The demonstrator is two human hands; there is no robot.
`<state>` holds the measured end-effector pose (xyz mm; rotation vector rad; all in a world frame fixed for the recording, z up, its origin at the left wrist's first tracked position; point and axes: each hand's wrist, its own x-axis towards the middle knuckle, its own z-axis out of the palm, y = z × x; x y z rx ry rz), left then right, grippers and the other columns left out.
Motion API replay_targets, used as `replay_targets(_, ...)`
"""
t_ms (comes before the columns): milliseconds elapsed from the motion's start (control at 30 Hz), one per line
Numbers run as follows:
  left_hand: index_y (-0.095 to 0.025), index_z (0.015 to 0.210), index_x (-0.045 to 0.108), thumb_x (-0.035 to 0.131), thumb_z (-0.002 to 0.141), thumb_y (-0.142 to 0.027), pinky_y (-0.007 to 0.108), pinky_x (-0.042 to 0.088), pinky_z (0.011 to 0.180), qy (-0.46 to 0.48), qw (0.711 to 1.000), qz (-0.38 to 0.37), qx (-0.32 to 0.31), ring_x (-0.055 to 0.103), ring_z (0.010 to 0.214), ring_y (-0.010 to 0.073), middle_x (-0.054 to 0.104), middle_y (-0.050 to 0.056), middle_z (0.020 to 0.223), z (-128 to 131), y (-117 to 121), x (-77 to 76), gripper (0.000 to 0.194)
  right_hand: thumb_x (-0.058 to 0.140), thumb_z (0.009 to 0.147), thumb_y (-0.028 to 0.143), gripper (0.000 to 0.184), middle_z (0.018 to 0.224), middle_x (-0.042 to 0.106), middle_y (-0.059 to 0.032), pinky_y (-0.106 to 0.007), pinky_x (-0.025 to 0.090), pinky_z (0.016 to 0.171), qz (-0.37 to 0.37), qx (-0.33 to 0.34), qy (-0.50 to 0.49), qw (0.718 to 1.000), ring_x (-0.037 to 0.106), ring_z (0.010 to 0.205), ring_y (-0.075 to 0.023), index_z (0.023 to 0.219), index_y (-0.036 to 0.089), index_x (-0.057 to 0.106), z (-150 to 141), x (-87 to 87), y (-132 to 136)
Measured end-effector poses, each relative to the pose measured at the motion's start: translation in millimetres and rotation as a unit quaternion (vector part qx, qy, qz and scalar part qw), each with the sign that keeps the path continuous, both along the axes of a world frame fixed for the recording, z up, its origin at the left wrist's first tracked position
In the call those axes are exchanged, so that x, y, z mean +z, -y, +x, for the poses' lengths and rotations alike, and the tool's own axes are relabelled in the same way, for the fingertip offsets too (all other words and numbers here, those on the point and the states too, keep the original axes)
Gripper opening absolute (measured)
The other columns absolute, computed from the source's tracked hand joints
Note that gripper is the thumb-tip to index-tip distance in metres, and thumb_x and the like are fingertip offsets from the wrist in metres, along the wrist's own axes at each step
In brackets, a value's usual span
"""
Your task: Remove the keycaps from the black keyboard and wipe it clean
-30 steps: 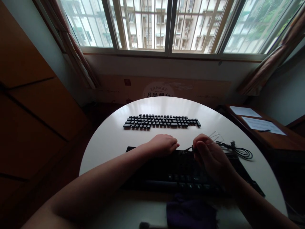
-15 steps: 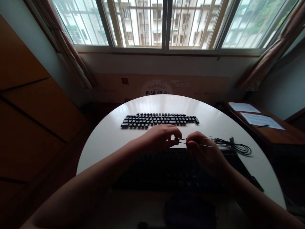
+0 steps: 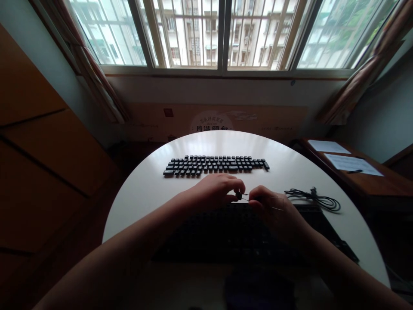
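Note:
My left hand [image 3: 222, 188] pinches a small black keycap [image 3: 238, 196] between thumb and fingers. Facing it, my right hand [image 3: 269, 206] is closed round a wire keycap puller [image 3: 245, 197], whose thin wire ends reach to the keycap. Both hands are above the far edge of a black keyboard [image 3: 226, 237], which lies dark on the table, partly covered by my forearms. Beyond my hands, several rows of loose black keycaps [image 3: 216, 165] are laid out on the white round table [image 3: 145, 193].
A coiled black cable [image 3: 318, 199] lies to the right behind the keyboard. A brown side table [image 3: 383, 183] at the right bears paper sheets [image 3: 353, 164] and a pen [image 3: 355, 171]. Behind the table stands a printed box [image 3: 142, 118] under the window.
The keycap and the puller are lower in the picture, and my right hand is slightly further left. My left hand keeps its pinch. The view has tilted a little.

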<state>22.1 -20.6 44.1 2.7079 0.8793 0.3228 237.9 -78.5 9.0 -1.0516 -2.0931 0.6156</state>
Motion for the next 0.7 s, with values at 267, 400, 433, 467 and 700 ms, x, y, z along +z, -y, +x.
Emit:
replay_targets(267,-0.028,0.115,0.069,0.063,0.089,-0.015,0.025,0.049,0.077,0.048,0.999,-0.014,-0.003,0.065,0.093,0.0165,0.067,0.004,0.110,-12.7,-7.6,7.4,0.030,0.050,0.099,0.042,0.023,0.065,0.053,0.0027,-0.023,0.037,0.049,-0.001,-0.004,-0.058,0.998,0.047,0.051,-0.0111,0.091,0.021,0.055,3.5,0.3,-2.2)
replay_targets(400,-0.026,0.117,0.069,0.058,0.092,-0.015,0.028,0.052,0.079,0.066,0.997,0.006,0.031,0.065,0.091,0.0168,0.065,0.007,0.112,-23.3,-19.7,5.7,0.029,0.050,0.099,0.045,0.026,0.062,0.053,0.0030,-0.023,0.038,0.046,0.008,-0.056,-0.091,0.994,0.048,0.048,-0.0115,0.090,0.021,0.054,10.3,-0.8,-6.7)
replay_targets(433,-0.024,0.116,0.069,0.055,0.093,-0.015,0.029,0.052,0.080,0.075,0.996,0.019,0.046,0.065,0.090,0.0166,0.065,0.007,0.113,-27.0,-24.3,4.0,0.029,0.050,0.099,0.045,0.026,0.063,0.054,0.0026,-0.023,0.038,0.046,0.006,-0.061,-0.099,0.993,0.049,0.049,-0.0116,0.091,0.021,0.054,11.7,-0.8,-7.5)
replay_targets(467,-0.023,0.116,0.069,0.052,0.094,-0.015,0.030,0.053,0.081,0.085,0.994,0.035,0.065,0.065,0.090,0.0166,0.064,0.008,0.115,-31.1,-29.5,2.0,0.029,0.049,0.099,0.046,0.026,0.063,0.055,0.0023,-0.023,0.039,0.046,0.003,-0.063,-0.102,0.993,0.050,0.049,-0.0117,0.091,0.021,0.055,12.6,-0.7,-7.9)
replay_targets(700,-0.020,0.110,0.067,0.051,0.093,-0.021,0.030,0.052,0.074,0.047,0.970,0.118,0.206,0.065,0.086,0.0189,0.067,0.006,0.113,-64.8,-60.1,-10.1,0.024,0.049,0.098,0.048,0.030,0.060,0.050,0.0035,-0.024,0.036,0.047,-0.030,-0.046,-0.082,0.995,0.046,0.049,-0.0117,0.089,0.020,0.054,8.2,-0.2,-5.6)
